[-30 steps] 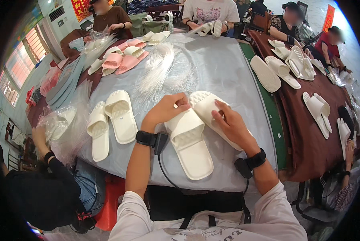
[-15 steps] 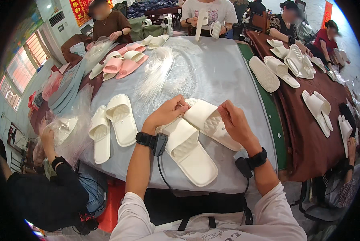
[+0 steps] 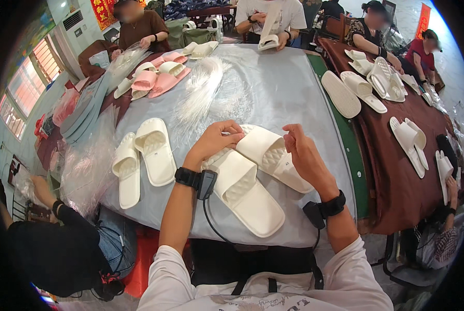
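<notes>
The left hand point(image 3: 217, 139) curls over the strap end of the upper white slipper point(image 3: 273, 156), fingers pinched narrow on its edge, seemingly to steady it. The right hand point(image 3: 300, 153) sits at three o'clock of that slipper, fingers bent and closed to a narrow pinch near its side; whether it grips anything small I cannot tell. This slipper lies tilted across the lower white slipper point(image 3: 245, 192), which rests flat at six o'clock, toe pointing to five o'clock, so the two overlap like a pair being matched. Both look like soft moulded foam, with quilted diamond straps and smooth rounded soles. They lie on a grey desk point(image 3: 273, 88) covered in a shiny cloth. At nine o'clock another white pair point(image 3: 144, 155) lies side by side, and clear plastic bags point(image 3: 211, 90) are heaped at twelve o'clock, thin and crinkled
</notes>
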`<state>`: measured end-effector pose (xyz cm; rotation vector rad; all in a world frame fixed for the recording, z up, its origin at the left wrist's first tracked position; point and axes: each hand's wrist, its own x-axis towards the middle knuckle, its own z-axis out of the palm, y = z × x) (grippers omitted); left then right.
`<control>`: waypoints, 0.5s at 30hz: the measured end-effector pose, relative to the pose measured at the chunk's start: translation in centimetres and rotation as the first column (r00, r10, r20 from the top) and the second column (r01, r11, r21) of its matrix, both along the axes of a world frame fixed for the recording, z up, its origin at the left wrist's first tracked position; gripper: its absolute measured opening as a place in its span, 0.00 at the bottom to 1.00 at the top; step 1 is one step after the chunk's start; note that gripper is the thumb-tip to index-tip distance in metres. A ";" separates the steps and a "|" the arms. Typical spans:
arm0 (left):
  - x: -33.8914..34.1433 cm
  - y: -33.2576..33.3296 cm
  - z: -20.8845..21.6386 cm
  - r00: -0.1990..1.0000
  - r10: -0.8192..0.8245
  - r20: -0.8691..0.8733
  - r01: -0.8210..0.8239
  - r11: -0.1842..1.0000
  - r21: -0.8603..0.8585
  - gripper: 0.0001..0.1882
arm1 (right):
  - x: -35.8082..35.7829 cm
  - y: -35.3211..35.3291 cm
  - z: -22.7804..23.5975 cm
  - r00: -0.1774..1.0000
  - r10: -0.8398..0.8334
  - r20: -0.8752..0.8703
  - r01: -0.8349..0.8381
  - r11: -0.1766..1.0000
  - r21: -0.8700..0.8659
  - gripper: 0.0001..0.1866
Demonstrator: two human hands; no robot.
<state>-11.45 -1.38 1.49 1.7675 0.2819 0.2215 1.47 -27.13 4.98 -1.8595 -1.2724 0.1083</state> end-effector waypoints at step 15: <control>-0.1 -1.3 1.3 0.999 -0.023 -0.041 0.025 0.999 0.038 0.18 | 1.7 0.1 -1.4 0.980 0.179 0.085 -0.184 0.982 0.045 0.11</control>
